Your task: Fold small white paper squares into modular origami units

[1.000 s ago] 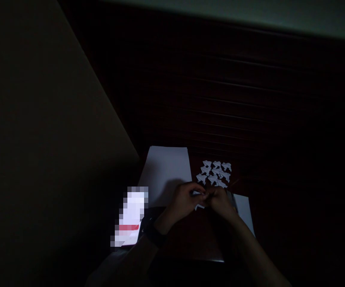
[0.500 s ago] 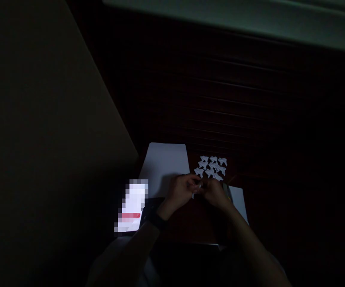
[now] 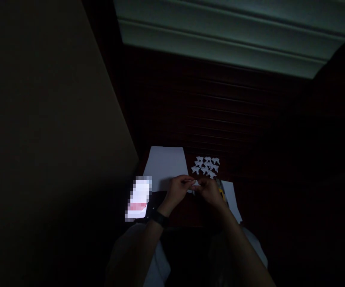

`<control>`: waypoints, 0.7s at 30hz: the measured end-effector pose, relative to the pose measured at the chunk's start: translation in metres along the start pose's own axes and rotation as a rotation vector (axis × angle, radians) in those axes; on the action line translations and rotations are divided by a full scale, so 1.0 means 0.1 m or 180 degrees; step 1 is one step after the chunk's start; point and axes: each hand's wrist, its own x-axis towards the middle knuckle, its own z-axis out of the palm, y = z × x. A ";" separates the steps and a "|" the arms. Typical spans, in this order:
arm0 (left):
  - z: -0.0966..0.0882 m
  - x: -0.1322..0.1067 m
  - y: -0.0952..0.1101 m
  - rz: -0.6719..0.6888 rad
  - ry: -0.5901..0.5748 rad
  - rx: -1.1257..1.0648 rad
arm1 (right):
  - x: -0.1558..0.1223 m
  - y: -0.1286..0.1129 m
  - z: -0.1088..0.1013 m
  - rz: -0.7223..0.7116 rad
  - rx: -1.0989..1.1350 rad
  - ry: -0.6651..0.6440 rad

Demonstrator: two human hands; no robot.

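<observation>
In the dim head view my left hand point(image 3: 177, 190) and my right hand point(image 3: 210, 191) meet over a dark table, fingers pinched together on a small white piece of folded paper point(image 3: 194, 183). A dark watch sits on my left wrist. Just beyond my hands lies a cluster of several small folded white paper shapes point(image 3: 205, 166). A white sheet of paper point(image 3: 163, 165) lies flat beyond my left hand.
A lit phone screen point(image 3: 139, 198) glows left of my left wrist. Another white sheet point(image 3: 231, 198) lies under my right forearm, with a yellowish tool point(image 3: 220, 190) beside it. A plain wall stands at left, dark slatted panelling behind the table.
The camera has tilted up, so hands, papers and phone sit smaller and higher in view. Both hands have stayed pinched together on the small paper piece.
</observation>
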 end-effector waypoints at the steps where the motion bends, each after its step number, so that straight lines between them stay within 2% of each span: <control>1: 0.00 -0.05 0.01 0.0030 -0.0020 0.0023 | -0.04 -0.01 0.00 -0.0043 -0.0099 0.0064; 5: 0.01 -0.16 0.08 0.0243 -0.0079 0.0196 | -0.11 -0.07 -0.01 -0.0193 -0.0443 0.0105; 9: 0.04 -0.11 0.12 0.0310 0.0254 0.0523 | -0.09 -0.11 -0.03 -0.0103 -0.0295 0.0204; 12: 0.06 -0.01 0.11 0.0322 0.0327 0.0640 | -0.04 -0.10 -0.06 -0.0047 0.0077 0.0166; 18: 0.12 0.27 0.09 0.0295 0.0093 0.0311 | 0.19 0.02 -0.19 -0.0054 0.0109 0.0277; 21: 0.14 0.45 0.09 0.0210 -0.0070 0.0074 | 0.32 0.08 -0.29 0.0086 0.0283 0.0156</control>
